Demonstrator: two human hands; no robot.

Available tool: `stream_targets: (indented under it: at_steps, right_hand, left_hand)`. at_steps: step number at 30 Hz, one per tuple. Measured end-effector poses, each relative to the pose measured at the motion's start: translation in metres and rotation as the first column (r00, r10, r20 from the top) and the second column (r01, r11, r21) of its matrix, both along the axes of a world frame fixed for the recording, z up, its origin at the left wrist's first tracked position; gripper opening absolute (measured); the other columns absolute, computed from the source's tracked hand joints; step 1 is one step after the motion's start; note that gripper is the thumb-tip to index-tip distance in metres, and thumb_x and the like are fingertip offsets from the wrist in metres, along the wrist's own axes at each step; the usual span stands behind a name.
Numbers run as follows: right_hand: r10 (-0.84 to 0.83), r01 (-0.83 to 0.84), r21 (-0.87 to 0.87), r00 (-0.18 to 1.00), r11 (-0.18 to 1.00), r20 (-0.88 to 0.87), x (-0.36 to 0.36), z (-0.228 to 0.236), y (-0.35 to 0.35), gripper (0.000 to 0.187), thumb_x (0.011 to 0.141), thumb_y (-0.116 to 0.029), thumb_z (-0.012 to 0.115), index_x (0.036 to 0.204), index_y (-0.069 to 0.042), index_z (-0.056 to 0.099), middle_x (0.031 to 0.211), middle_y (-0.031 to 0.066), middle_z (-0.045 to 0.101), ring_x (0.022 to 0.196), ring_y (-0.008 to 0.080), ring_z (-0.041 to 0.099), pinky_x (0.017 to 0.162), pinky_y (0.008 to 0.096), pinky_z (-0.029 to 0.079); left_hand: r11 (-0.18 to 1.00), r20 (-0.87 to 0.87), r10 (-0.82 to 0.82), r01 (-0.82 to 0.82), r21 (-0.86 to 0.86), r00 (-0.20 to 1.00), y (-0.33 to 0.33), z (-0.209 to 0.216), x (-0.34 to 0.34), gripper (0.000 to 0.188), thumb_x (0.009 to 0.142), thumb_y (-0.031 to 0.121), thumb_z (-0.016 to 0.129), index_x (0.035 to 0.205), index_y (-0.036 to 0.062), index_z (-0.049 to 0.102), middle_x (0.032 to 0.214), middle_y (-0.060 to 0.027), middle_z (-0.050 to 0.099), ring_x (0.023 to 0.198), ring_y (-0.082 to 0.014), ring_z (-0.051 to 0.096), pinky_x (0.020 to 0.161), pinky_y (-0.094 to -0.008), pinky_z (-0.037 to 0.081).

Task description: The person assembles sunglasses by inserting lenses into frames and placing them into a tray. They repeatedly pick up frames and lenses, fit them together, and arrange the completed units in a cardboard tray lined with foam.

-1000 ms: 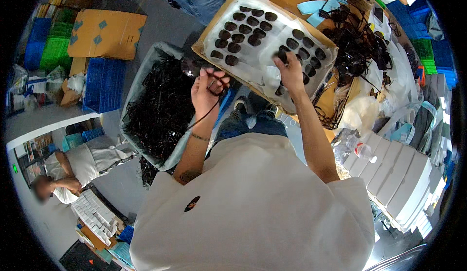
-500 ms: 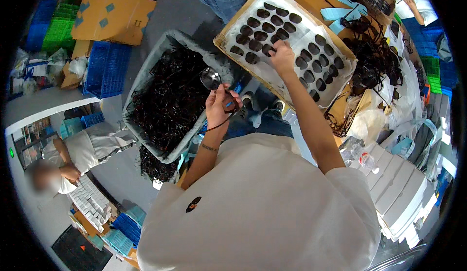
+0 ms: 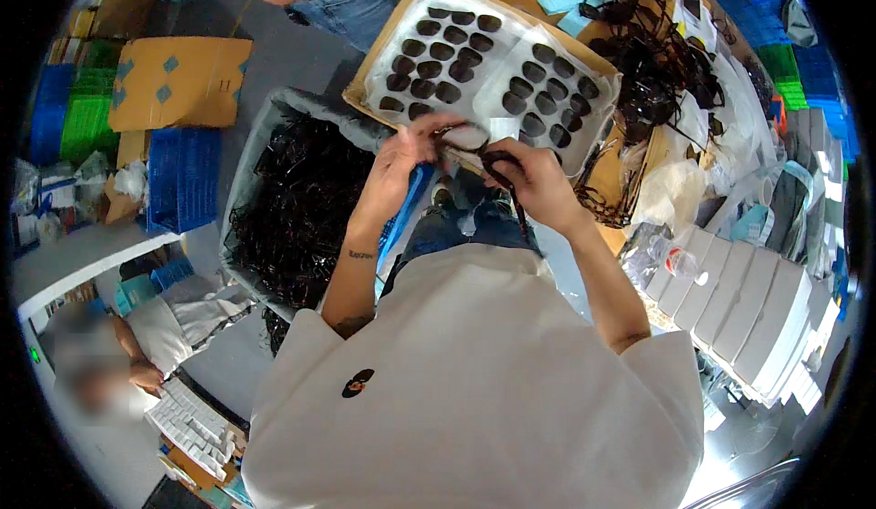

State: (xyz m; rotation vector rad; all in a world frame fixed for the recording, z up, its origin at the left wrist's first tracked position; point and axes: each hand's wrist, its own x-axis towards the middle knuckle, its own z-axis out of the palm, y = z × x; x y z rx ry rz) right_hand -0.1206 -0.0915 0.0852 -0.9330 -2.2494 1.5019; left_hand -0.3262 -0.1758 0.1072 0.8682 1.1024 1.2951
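My left hand (image 3: 401, 160) and my right hand (image 3: 537, 178) hold a pair of dark-framed glasses (image 3: 467, 136) between them, in front of my body. The left fingers, a little blurred, grip one end, and the right fingers close round the other. One rim looks see-through; a dark temple hangs below the right hand. Whether a loose lens is in my fingers is hidden. Just beyond the hands, several dark lenses (image 3: 442, 51) lie in rows on white paper in a shallow cardboard tray (image 3: 360, 80).
Left of my hands, a lined bin (image 3: 239, 171) holds a heap of dark frames (image 3: 301, 199). More dark glasses (image 3: 652, 89) are piled right of the tray. White boxes (image 3: 739, 299) and a plastic bottle (image 3: 683, 262) sit at right. Other people stand at the far side and left.
My right hand has left the lens tray and come back to the glasses. My left hand has risen with them, and both hands now grip them. The view has shifted.
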Motion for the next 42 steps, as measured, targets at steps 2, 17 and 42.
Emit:
stream_targets:
  at_steps: [2,17,42]
  right_hand:
    - [-0.263,0.166,-0.418,0.947,0.893,-0.185,0.005,-0.012,-0.011,0.021,0.086,0.001,0.058,0.107,-0.001,0.06,0.089,0.0174,0.068,0.084,0.0314,0.067,0.078,0.0336,0.051]
    - [-0.697,0.256,-0.833,0.689,0.49,-0.198,0.012,-0.053,-0.017,0.023,0.085,-0.007,0.067,0.1,0.002,0.051,0.091,0.0092,0.063,0.082,0.0165,0.062,0.073,0.0285,0.05]
    - [-0.534,0.548,0.009,0.811,0.836,0.24,-0.018,-0.154,0.076,0.026,0.07,-0.017,0.078,0.095,-0.009,0.073,0.09,0.0136,0.071,0.082,0.0284,0.068,0.077,0.0371,0.054]
  left_hand:
    - [0.999,-0.053,-0.024,0.026,0.028,0.998,-0.002,-0.028,0.024,0.053,0.102,0.043,0.037,0.127,-0.0019,0.05,0.117,-0.0089,0.059,0.101,-0.0156,0.055,0.089,-0.0301,0.044]
    - [0.931,-0.012,0.348,-0.344,0.118,0.937,0.026,-0.07,0.113,0.036,0.103,0.028,0.041,0.114,-0.0031,0.056,0.122,-0.0088,0.06,0.1,-0.014,0.056,0.092,-0.0265,0.043]
    - [0.669,-0.619,-0.72,0.551,-0.498,0.315,0.073,-0.103,0.025,0.046,0.093,0.042,0.054,0.071,0.0038,0.066,0.066,-0.0108,0.062,0.066,-0.0267,0.06,0.065,-0.0373,0.046]
